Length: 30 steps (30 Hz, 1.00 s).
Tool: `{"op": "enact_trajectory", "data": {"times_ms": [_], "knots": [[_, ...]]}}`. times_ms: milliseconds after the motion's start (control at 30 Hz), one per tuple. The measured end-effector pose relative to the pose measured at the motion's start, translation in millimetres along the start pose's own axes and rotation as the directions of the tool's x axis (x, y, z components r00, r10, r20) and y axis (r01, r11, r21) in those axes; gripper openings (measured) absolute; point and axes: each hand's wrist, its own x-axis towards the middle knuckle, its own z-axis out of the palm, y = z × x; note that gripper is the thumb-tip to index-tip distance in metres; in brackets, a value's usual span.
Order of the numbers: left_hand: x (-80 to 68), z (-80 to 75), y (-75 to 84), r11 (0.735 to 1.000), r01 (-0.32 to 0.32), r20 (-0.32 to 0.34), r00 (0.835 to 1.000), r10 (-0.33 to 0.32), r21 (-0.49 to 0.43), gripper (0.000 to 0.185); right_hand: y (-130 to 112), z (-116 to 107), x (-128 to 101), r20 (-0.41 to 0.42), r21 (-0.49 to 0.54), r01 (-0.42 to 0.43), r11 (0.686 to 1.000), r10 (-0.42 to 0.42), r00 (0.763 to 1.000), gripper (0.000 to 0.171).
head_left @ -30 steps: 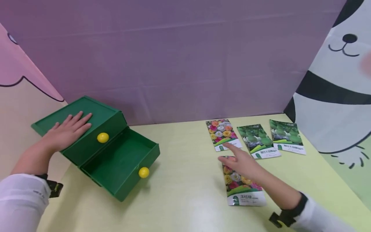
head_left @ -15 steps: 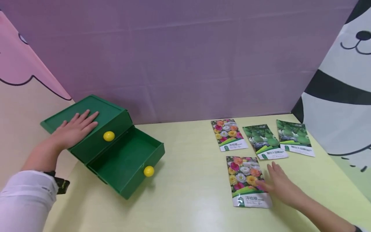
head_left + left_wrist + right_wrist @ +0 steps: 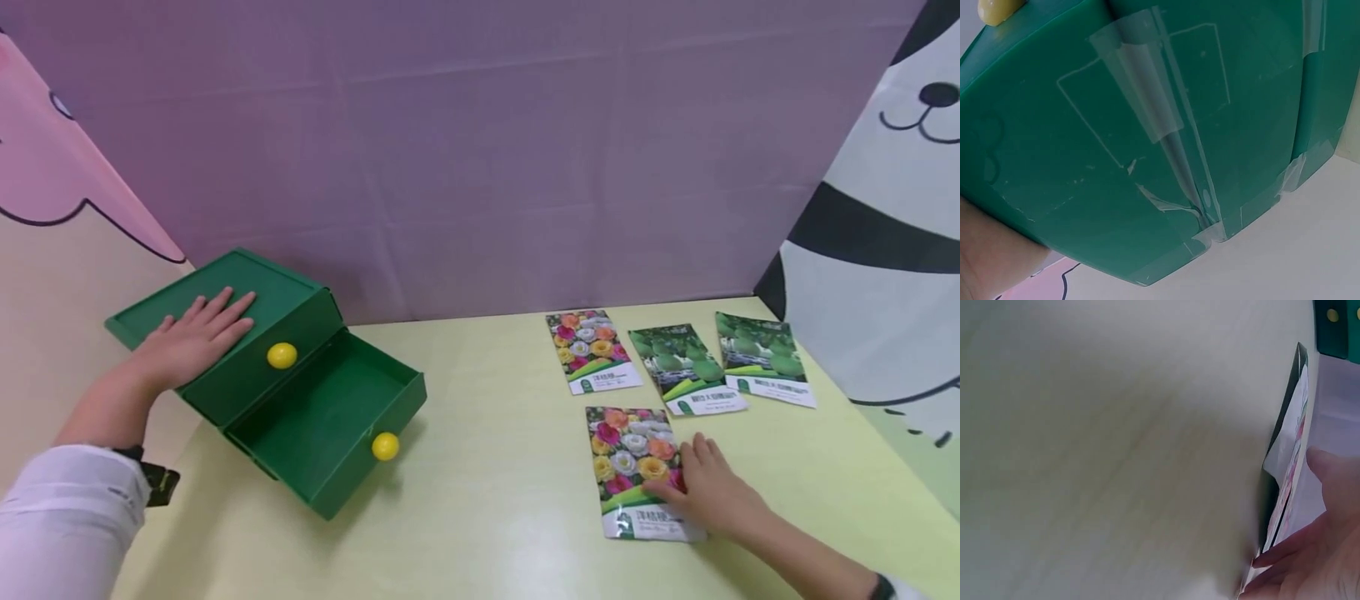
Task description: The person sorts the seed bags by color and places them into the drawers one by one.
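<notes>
"Since the near flower packet (image 3: 630, 458) lies on the table (image 3: 487, 500), which hand's closer?"

"Right hand (image 3: 708, 492): thumb and fingers apart at the packet's right edge, no evident grip, its long axis running forward (left hand (image 3: 197, 343) flat on the green box (image 3: 247, 375))."

The nearer flower packet (image 3: 632, 458) bears the characters 洋桔梗 near its lower edge, beside finer, unreadable print; the farther flower packet (image 3: 591, 350) carries the same characters; lettering on the left gourd packet (image 3: 686, 367) and right gourd packet (image 3: 765, 357) is too small to read.
</notes>
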Motion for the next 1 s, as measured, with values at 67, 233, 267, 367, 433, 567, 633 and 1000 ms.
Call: {"op": "enact_trajectory", "data": {"times_ms": [67, 233, 267, 367, 433, 567, 633, 1000], "knots": [[-0.6, -0.2, 0.0, 1.000, 0.000, 0.000, 1.000, 0.000, -0.003, 0.067, -1.6, 1.2, 1.8, 0.003, -0.008, 0.003, 1.000, -0.003, 1.000, 0.111], [-0.2, -0.5, -0.1, 1.000, -0.005, 0.001, 1.000, 0.005, -0.006, 0.067, -1.4, 5.9, 3.8, -0.012, 0.001, 0.041, 0.999, -0.041, 0.999, 0.112], [-0.1, -0.6, 0.1, 1.000, -0.005, 0.001, 1.000, 0.005, -0.007, 0.067, -1.5, 6.1, 3.8, -0.019, 0.009, 0.053, 0.999, -0.053, 0.998, 0.111], [0.1, -1.1, 0.0, 1.000, -0.004, 0.002, 1.000, 0.004, -0.005, 0.067, -1.6, 6.2, 4.3, -0.039, 0.045, 0.090, 0.995, -0.088, 0.995, 0.106], [0.2, -1.4, -0.1, 1.000, -0.002, 0.002, 1.000, 0.002, -0.002, 0.067, -2.0, 5.5, 5.2, -0.043, 0.085, 0.107, 0.991, -0.104, 0.994, 0.102], [0.1, -1.5, -1.1, 1.000, -0.001, 0.005, 1.000, 0.001, 0.000, 0.067, -4.0, 3.8, 7.8, -0.017, 0.197, 0.109, 0.974, -0.107, 0.994, 0.098], [0.0, -1.1, -1.5, 1.000, -0.001, 0.006, 1.000, 0.001, -0.001, 0.067, -6.3, 3.8, 8.4, 0.000, 0.264, 0.099, 0.959, -0.103, 0.995, 0.096], [0.1, -0.8, -3.0, 1.000, -0.003, -0.004, 1.000, 0.003, 0.000, 0.066, -29.8, 10.8, 0.7, -0.099, 0.331, 0.116, 0.936, -0.088, 0.991, 0.100]]}}
